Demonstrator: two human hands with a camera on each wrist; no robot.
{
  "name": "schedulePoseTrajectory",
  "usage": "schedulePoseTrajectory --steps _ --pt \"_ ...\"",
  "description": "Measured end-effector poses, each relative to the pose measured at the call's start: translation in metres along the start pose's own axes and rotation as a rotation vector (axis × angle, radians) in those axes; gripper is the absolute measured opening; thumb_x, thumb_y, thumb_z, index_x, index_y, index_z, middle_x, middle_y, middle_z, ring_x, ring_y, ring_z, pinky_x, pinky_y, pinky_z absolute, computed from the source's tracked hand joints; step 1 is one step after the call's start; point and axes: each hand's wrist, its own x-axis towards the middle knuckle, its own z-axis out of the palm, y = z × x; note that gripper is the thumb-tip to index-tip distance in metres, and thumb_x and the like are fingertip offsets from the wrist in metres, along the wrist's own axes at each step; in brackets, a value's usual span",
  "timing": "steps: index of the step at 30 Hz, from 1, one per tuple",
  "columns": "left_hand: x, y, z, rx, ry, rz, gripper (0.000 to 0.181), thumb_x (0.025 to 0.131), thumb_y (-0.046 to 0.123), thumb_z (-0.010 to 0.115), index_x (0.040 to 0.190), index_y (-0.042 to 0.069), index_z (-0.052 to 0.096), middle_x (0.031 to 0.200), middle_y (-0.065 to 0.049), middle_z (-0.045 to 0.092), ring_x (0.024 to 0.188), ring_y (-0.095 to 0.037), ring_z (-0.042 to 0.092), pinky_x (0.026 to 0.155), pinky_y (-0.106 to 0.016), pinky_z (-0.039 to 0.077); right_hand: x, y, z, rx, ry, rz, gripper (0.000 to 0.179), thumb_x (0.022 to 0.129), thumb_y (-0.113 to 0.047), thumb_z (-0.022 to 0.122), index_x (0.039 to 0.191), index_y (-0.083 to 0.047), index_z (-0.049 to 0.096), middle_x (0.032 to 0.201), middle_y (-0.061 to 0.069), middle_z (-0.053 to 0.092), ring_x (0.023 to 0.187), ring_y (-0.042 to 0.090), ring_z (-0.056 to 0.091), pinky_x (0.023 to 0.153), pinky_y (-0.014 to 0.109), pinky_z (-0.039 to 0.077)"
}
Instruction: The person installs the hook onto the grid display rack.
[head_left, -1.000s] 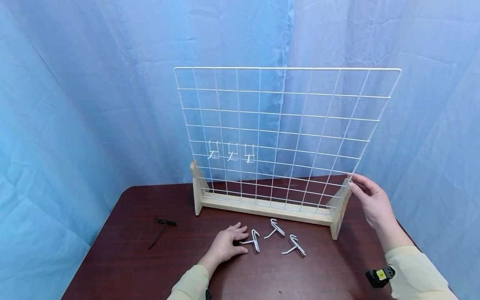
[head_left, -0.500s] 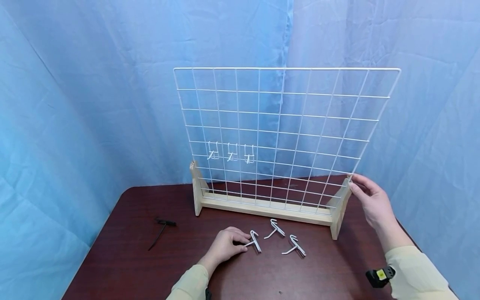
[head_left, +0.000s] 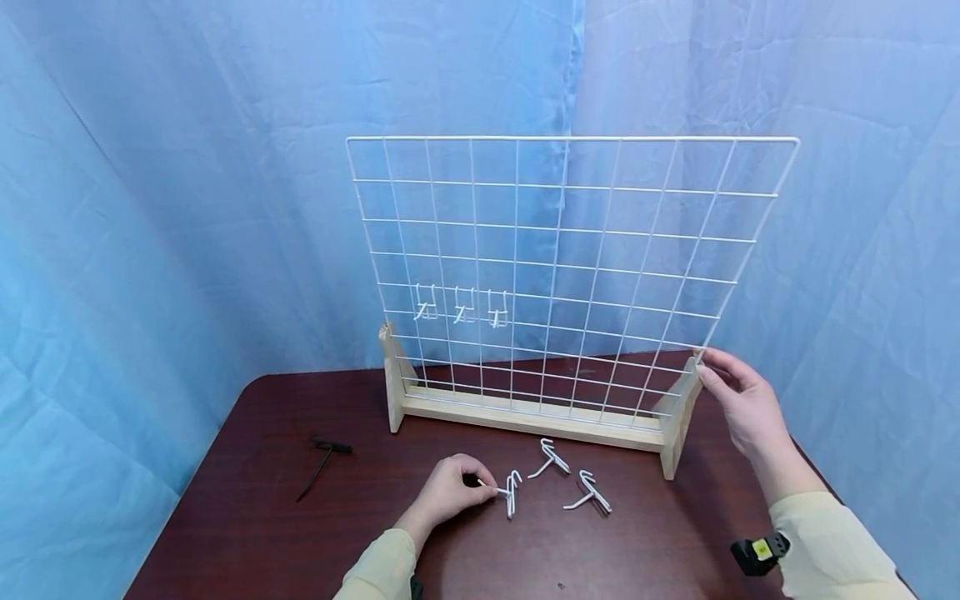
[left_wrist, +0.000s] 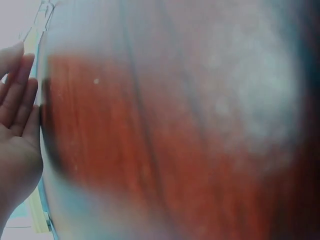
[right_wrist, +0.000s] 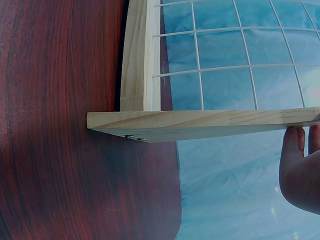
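A white wire hook (head_left: 512, 497) is pinched by its prong between the thumb and fingers of my left hand (head_left: 452, 493), low over the table. Two more white hooks lie to its right, the farther hook (head_left: 555, 458) and the nearer hook (head_left: 592, 492). Behind them a white wire grid (head_left: 570, 138) stands in a wooden stand (head_left: 532, 418). Three white hooks hang on the grid's left half, among them the middle hook (head_left: 463, 315). My right hand (head_left: 750, 412) holds the top of the stand's right end piece. In the right wrist view, fingertips touch that end piece (right_wrist: 190, 122).
A thin black rod with a thicker crosspiece (head_left: 330, 446) lies at the left on the dark red-brown table (head_left: 255, 483). Light blue curtains (head_left: 187, 208) hang behind and at both sides. Most of the left wrist view is blurred table surface.
My left fingers have closed on the left loose hook's prong, and the hook has turned more upright and shifted slightly nearer to me. My right hand has stayed on the stand.
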Motion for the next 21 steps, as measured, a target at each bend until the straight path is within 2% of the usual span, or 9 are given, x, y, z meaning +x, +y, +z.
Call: schedulePoseTrajectory --steps 5,8,15,21 --pt "0.001 0.002 -0.001 -0.14 -0.01 -0.052 0.006 0.082 0.007 0.079 0.078 0.01 0.075 0.076 0.009 0.067 0.077 -0.014 0.06 0.074 -0.029 0.049 0.001 -0.001 0.0 -0.014 0.003 0.01 0.034 0.094 0.01 0.058 0.115 -0.011 0.074 0.103 -0.011 0.07 0.096 0.001 0.06 0.081 0.01 0.048" --pt "0.0 0.003 0.0 -0.182 0.009 -0.065 0.006 0.081 0.007 0.08 0.078 0.009 0.075 0.076 0.007 0.068 0.077 -0.012 0.06 0.074 -0.027 0.048 0.001 0.0 0.0 -0.013 0.003 0.011 0.034 0.094 0.01 0.058 0.115 -0.011 0.074 0.103 -0.011 0.071 0.096 0.001 0.06 0.081 0.01 0.048" --pt "0.001 0.006 0.0 -0.198 0.074 -0.105 0.008 0.081 0.01 0.08 0.081 0.003 0.076 0.076 0.007 0.068 0.072 -0.005 0.057 0.068 -0.023 0.048 0.001 0.001 -0.001 -0.005 0.002 0.007 0.035 0.094 0.011 0.057 0.115 -0.011 0.074 0.102 -0.01 0.071 0.096 0.001 0.06 0.08 0.01 0.048" --pt "0.0 0.012 0.003 -0.156 0.144 -0.118 0.005 0.079 0.008 0.081 0.079 0.006 0.077 0.076 0.007 0.069 0.068 -0.002 0.056 0.064 -0.02 0.046 0.001 0.002 -0.001 -0.005 0.008 0.012 0.035 0.094 0.011 0.057 0.115 -0.012 0.074 0.102 -0.01 0.071 0.095 0.001 0.061 0.081 0.01 0.048"
